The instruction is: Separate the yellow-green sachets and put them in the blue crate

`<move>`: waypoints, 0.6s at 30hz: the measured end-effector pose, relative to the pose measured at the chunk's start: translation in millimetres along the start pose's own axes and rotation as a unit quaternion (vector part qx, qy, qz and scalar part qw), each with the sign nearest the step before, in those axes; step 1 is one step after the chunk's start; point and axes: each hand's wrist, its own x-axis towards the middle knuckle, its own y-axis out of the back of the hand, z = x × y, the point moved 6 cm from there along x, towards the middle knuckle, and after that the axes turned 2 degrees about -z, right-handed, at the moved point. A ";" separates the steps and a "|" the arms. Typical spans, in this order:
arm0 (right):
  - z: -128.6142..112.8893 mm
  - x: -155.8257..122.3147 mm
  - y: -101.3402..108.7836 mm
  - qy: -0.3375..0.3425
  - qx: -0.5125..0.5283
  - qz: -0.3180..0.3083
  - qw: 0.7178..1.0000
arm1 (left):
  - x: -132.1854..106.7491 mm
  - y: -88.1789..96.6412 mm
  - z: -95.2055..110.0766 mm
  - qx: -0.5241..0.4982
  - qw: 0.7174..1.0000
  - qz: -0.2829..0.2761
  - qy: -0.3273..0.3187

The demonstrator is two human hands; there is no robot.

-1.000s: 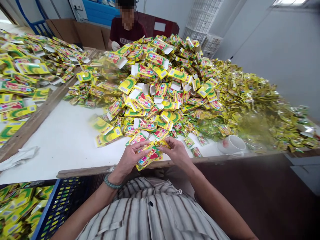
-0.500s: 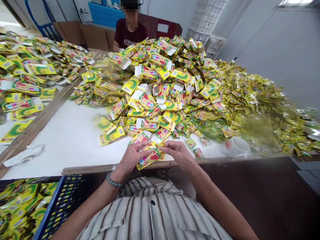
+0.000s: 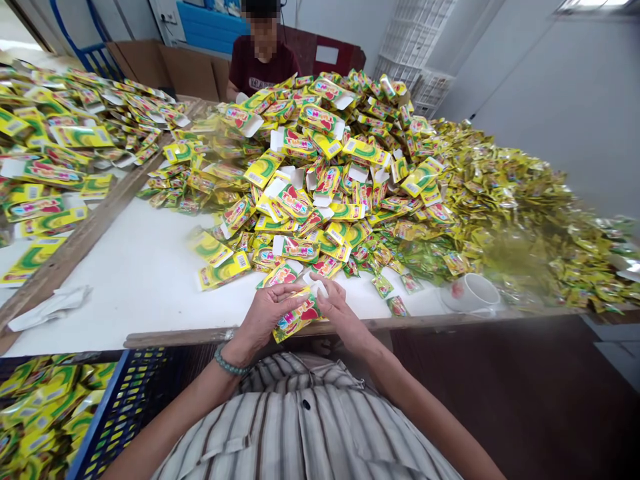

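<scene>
My left hand (image 3: 263,315) grips a small yellow carton (image 3: 299,313) printed in red and green, just above the table's near wooden edge (image 3: 175,337). My right hand (image 3: 340,313) is at the carton's far end, fingers pressed on its white flap. Right behind my hands lies a big heap of the same flat cartons (image 3: 310,167). To the right spreads a mound of small yellow sachets (image 3: 500,200). A bead bracelet is on my left wrist.
A white cup (image 3: 473,293) lies on its side near the table edge at right. A blue crate (image 3: 107,413) holding cartons stands at my lower left. Another person in a dark shirt (image 3: 263,67) sits across the table. More cartons cover the left table (image 3: 50,153).
My right hand has shifted left and closer, from pinching a sachet at the carton's mouth to pressing the white end flap. My left hand has kept its hold.
</scene>
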 end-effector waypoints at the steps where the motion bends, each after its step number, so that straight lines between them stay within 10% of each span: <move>1: -1.5 -0.2 -0.7 -0.005 0.001 -0.012 1.000 | 0.3 0.6 0.4 -0.004 1.000 0.009 -0.004; 6: -4.9 4.6 13.6 -0.024 -0.033 0.086 0.995 | 2.9 1.4 0.8 -0.039 0.998 0.039 -0.025; 18: -5.4 19.0 -7.1 0.042 -0.009 -0.059 0.997 | -5.9 -6.2 -0.4 0.215 0.964 -0.121 -0.101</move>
